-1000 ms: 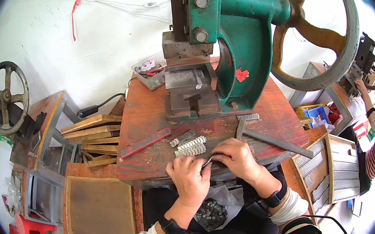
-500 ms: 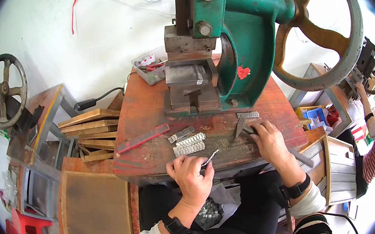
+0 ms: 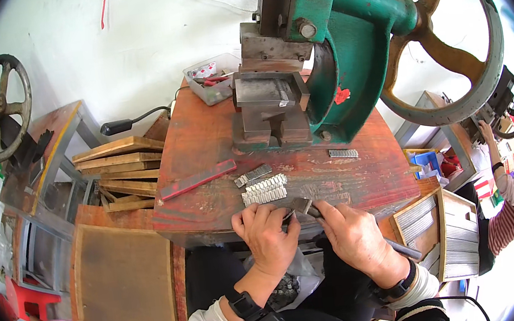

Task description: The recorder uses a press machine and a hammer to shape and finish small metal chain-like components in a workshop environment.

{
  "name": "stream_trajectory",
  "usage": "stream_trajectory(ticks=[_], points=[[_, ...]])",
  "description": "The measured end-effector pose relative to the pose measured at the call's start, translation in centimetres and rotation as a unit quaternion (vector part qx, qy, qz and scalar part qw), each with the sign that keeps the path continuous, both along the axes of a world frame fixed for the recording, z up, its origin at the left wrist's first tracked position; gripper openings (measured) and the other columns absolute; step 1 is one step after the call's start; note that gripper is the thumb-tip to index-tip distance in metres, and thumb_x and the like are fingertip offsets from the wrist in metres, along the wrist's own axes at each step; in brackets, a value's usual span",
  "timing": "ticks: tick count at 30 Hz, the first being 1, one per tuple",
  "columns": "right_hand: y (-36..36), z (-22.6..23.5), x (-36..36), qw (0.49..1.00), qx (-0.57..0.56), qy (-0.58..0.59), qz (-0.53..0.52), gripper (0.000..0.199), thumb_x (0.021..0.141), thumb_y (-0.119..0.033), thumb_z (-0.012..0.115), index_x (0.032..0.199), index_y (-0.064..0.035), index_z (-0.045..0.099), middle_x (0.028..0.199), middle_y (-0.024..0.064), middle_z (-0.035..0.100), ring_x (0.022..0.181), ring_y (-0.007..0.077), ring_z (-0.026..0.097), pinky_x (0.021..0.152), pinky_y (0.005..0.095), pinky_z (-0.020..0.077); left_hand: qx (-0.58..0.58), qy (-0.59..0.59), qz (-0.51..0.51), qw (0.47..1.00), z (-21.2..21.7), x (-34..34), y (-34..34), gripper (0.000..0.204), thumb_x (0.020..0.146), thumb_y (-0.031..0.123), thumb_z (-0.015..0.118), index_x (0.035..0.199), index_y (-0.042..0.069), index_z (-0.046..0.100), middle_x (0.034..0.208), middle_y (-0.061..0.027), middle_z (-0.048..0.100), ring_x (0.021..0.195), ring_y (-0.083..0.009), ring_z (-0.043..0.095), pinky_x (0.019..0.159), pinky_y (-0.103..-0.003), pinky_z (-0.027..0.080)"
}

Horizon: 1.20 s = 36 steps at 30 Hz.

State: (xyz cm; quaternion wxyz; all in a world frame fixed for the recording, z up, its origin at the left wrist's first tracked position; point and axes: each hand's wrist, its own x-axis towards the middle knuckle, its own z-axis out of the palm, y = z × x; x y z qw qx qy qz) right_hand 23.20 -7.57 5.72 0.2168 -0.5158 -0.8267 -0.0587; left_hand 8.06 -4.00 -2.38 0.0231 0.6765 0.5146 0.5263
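Observation:
Near the table's front edge, my left hand (image 3: 264, 234) is closed in a pinch on a thin metal link strip, now mostly hidden behind fingers and hammer. My right hand (image 3: 359, 237) grips a hammer (image 3: 403, 249) by its handle, close to the head. The hammer head is right beside my left fingertips; whether it touches the strip I cannot tell. Just beyond my left hand lie two light metal link strips (image 3: 265, 189) and a darker one (image 3: 253, 175). Another short link strip (image 3: 343, 153) rests farther right on the wooden table (image 3: 204, 141).
A green hand press (image 3: 354, 67) with a large wheel (image 3: 440, 44) stands at the back. A red bar (image 3: 198, 180) lies at left, and a clear plastic bin (image 3: 214, 89) behind. Wooden trays (image 3: 125, 283) flank the table. Another person (image 3: 513, 213) works at far right.
My right hand has brought the hammer left and nearer, so its head is now beside my left fingertips. The strip in my left hand, which stuck out before, is mostly covered. The view shifted slightly.

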Motion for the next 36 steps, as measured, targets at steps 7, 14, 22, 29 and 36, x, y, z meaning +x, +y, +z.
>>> stream_trajectory(ticks=[7,14,22,29,36], points=[[-0.7,0.1,-0.7,1.0,0.001,-0.018,-0.022,0.035,0.086,-0.014,0.065,0.118,-0.0026,0.057,0.072,0.0106,0.056,0.061,0.0276,0.063,0.051,0.0385,0.0526,0.004,-0.007,0.0,1.0,-0.2,0.1,0.1,0.017,0.061,0.012,0.075,0.074,0.007,0.065,0.083,-0.0039,0.061,0.093,-0.0256,0.053,0.088,-0.044,0.03],[-0.5,1.1,-0.8,0.999,0.019,0.001,-0.037,0.036,0.087,-0.013,0.062,0.121,-0.003,0.055,0.073,0.0111,0.057,0.06,0.0294,0.063,0.052,0.039,0.0527,0.007,-0.005,0.007,1.0,-0.2,0.2,0.2,0.016,0.062,0.013,0.075,0.073,0.006,0.064,0.083,-0.0041,0.061,0.093,-0.026,0.053,0.088,-0.044,0.03],[-0.3,-0.1,-0.5,0.999,-0.009,-0.005,-0.052,0.03,0.089,-0.016,0.062,0.116,-0.0035,0.056,0.071,0.0118,0.059,0.06,0.0312,0.065,0.052,0.0412,0.0531,-0.011,0.004,0.007,1.0,0.0,0.5,0.2,0.015,0.065,0.014,0.076,0.076,0.007,0.068,0.086,-0.0041,0.063,0.095,-0.0262,0.053,0.091,-0.047,0.03],[0.7,1.2,0.9,0.997,0.019,0.061,-0.041,0.031,0.087,-0.011,0.062,0.118,-0.0051,0.058,0.077,0.0139,0.06,0.063,0.0343,0.064,0.054,0.0432,0.0527,-0.01,0.026,0.01,1.0,-0.2,-0.5,0.2,0.016,0.067,0.013,0.076,0.078,0.008,0.066,0.088,-0.0038,0.063,0.095,-0.0261,0.054,0.09,-0.047,0.03],[5.1,-4.3,6.4,0.99,0.038,-0.046,-0.13,0.039,0.079,-0.009,0.069,0.117,-0.0093,0.063,0.094,0.0098,0.06,0.089,0.0307,0.06,0.076,0.0416,0.0525,-0.19,-0.285,-0.199,0.918,2.9,-1.6,-0.5,0.009,0.083,0.001,0.07,0.091,-0.002,0.066,0.079,-0.0057,0.066,0.064,-0.0118,0.059,0.059,-0.026,0.047]])
